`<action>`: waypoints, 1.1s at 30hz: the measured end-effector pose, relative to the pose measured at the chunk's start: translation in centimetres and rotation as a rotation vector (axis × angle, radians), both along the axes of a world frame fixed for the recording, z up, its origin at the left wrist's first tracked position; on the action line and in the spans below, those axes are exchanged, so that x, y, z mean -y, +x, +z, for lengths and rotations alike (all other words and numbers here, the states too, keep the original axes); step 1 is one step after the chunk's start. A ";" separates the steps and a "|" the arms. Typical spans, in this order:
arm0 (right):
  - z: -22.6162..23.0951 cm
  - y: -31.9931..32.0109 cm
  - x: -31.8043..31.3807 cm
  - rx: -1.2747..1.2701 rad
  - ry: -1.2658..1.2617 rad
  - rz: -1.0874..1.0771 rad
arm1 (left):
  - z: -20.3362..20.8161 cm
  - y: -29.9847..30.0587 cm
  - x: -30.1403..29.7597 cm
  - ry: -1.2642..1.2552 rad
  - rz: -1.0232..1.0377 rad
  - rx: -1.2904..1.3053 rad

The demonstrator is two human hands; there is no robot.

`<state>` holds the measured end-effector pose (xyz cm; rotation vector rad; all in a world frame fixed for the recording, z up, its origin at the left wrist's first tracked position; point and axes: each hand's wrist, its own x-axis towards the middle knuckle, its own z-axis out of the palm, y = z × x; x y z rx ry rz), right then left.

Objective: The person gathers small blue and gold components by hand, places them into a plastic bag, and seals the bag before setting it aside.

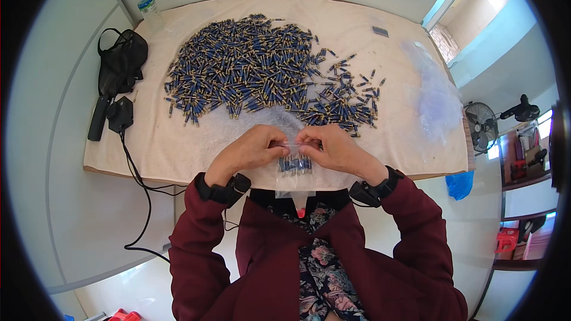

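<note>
Between my two hands is a small clear plastic bag (295, 179), pinched at its top edge near the front of the table. Several small blue pieces with gold ends (295, 165) lie side by side inside it. My left hand (257, 147) grips the left part of the bag's top, thumb and fingers pressed together. On the other side, my right hand (334, 150) pinches the right part of the same edge. Just beyond them spreads a large heap of loose blue and gold pieces (238, 65), with a smaller cluster (342, 107) to the right.
A cream cloth (148, 148) covers the table. Crumpled clear plastic (437, 95) lies at the right, a small grey block (380, 31) at the back right. A black bag (122, 59), a cabled black device (121, 114) and a water bottle (146, 2) stand left.
</note>
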<state>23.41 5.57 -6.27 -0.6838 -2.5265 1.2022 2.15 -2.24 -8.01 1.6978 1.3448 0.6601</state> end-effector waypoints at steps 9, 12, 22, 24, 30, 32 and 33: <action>3.5 0.3 0.6 0.000 -0.004 -0.039 | 2.6 0.2 1.4 -0.016 0.060 0.186; 5.1 0.6 1.0 0.030 0.049 -0.040 | 4.1 0.6 2.1 0.041 0.079 0.172; 7.7 2.1 2.1 -0.063 -0.072 -0.098 | 5.5 3.5 2.7 0.392 0.137 0.106; 8.3 2.7 1.4 -0.065 -0.168 -0.099 | 5.2 3.9 3.1 0.389 0.343 0.300; 10.6 6.0 -6.2 -0.157 -0.032 -0.362 | 0.8 2.1 3.8 0.472 0.518 0.178; 11.0 7.3 -10.4 -0.184 0.020 -0.446 | -1.0 1.6 4.2 0.481 0.548 0.138; 11.0 8.0 -12.7 -0.195 0.163 -0.476 | -1.7 1.4 4.3 0.475 0.590 0.093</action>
